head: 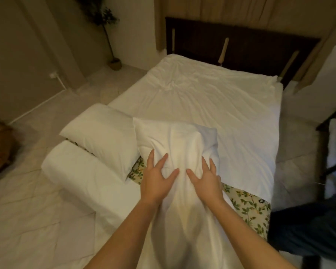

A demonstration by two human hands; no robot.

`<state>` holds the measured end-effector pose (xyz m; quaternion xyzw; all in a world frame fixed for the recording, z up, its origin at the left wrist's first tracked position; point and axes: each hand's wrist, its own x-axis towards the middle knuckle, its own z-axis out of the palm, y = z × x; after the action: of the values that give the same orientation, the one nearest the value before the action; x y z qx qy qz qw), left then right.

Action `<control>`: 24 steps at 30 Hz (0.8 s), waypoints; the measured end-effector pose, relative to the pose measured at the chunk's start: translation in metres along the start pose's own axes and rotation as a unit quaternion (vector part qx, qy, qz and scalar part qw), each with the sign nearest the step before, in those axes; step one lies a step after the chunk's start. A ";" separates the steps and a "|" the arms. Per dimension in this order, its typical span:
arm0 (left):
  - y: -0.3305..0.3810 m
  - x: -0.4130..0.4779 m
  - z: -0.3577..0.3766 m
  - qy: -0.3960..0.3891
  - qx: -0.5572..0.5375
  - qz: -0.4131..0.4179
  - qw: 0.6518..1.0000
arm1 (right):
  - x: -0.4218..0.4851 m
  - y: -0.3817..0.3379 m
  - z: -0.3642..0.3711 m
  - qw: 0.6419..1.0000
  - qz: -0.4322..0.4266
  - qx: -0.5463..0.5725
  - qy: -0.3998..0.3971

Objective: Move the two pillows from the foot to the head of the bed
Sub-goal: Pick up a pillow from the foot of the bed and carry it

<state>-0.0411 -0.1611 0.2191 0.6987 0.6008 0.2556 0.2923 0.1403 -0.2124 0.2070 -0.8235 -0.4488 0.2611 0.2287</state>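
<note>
— Where are the hands?

— Both on the near pillow (pixel 179 152). The left hand (pixel 157 178) presses its left side, the right hand (pixel 206 179) its right side, fingers (pixel 207 165) spread and dug into the white cover, bunching the cloth between them. So each hand is gripping that pillow, not lying slack.

— Is the pillow on the bed?

— I can't tell whether it is lifted or resting. It stands long-ways away from the person, its far end over the white sheet (pixel 211 98), its near end running down between the forearms toward the bottom of the view.

— And the other pillow?

— Just to the left, touching the first at its edge. That second pillow (pixel 103 136) lies flat at the foot end, tilted across the corner, partly on a long white bolster (pixel 76 177) that sits at the left edge.

— The head of the bed?

— Far side, by the dark headboard (pixel 241 41). The sheet there is creased and carries no pillow yet. Under the sheet at the foot a leaf-print mattress (pixel 246 202) shows.

— Anything else around?

— A potted plant (pixel 113 57) stands in the far left corner of the floor — and beige curtains (pixel 231 10) hang behind the headboard.
</note>
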 end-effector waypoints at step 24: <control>-0.234 0.006 -0.304 0.145 -0.078 -0.059 0.985 | -0.077 -0.306 0.202 0.992 -0.118 0.006 -0.052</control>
<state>-0.4173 -0.0996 0.2641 0.5924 0.6556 0.3826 0.2700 -0.2136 -0.0993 0.2581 -0.7485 -0.5528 0.2771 0.2393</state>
